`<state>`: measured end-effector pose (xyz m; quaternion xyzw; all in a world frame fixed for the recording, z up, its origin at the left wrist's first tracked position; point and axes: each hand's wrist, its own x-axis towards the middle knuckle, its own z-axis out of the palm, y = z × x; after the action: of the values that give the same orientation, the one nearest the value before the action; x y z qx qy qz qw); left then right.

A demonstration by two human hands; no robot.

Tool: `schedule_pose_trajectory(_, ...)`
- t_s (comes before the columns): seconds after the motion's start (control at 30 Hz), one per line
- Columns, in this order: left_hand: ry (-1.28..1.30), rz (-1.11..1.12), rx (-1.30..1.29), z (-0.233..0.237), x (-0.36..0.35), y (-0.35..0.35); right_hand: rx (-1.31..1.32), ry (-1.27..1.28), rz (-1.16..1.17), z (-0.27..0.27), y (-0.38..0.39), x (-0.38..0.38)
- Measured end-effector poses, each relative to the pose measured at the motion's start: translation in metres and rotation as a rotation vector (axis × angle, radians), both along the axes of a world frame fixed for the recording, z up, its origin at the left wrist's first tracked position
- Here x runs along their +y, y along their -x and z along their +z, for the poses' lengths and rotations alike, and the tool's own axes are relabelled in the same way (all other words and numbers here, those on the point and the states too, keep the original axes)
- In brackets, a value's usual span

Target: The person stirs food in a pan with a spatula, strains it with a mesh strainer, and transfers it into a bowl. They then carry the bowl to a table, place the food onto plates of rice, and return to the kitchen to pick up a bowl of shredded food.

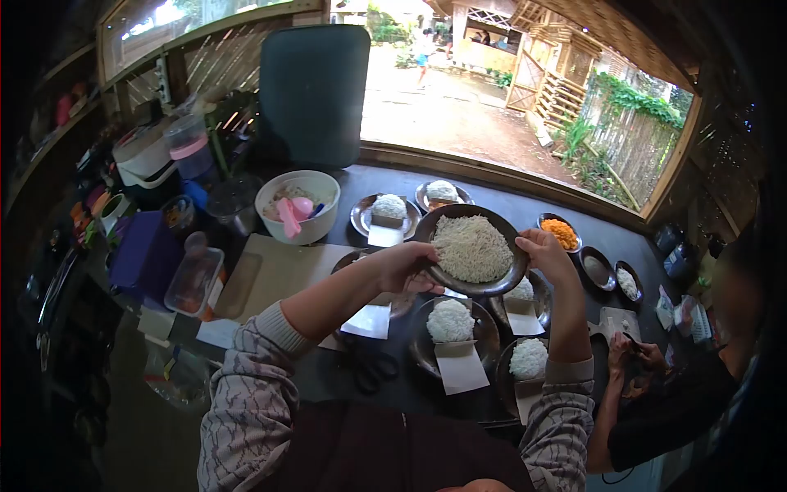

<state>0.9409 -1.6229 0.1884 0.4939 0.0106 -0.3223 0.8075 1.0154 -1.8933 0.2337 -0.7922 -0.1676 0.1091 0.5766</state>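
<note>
A dark round plate piled with pale, shredded-looking food is raised above the table in both my hands. My left hand grips its left rim, the fingers partly hidden beneath. At the opposite rim, my right hand closes with its thumb on top. Below are several dark plates with mounds of white rice, such as the rice in the middle and the rice nearer my right forearm. White paper pieces, like this paper, stick out in front of the mounds.
A white tub holds a pink scoop. Black-handled scissors lie near my body. Orange shredded food fills a plate at the back right. A co-worker's hands are at the right. A purple box stands left.
</note>
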Motion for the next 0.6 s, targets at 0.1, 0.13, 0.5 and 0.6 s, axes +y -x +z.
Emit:
schedule_pose_trajectory(0.1, 0.000, 0.058, 0.021, 0.006, 0.019, 0.045, -0.001, 0.059, 0.131, -0.008, 0.009, 0.014)
schedule_pose_trajectory(0.13, -0.005, 0.050, 0.008, 0.006, 0.026, 0.059, -0.020, 0.108, 0.168, -0.007, 0.017, 0.021)
schedule_pose_trajectory(0.5, 0.134, 0.255, 0.176, -0.020, 0.065, 0.212, -0.187, 0.220, 0.493, -0.024, 0.089, 0.081)
schedule_pose_trajectory(0.6, 0.173, 0.334, 0.192, -0.025, 0.062, 0.251, -0.117, 0.243, 0.561, -0.019, 0.110, 0.098)
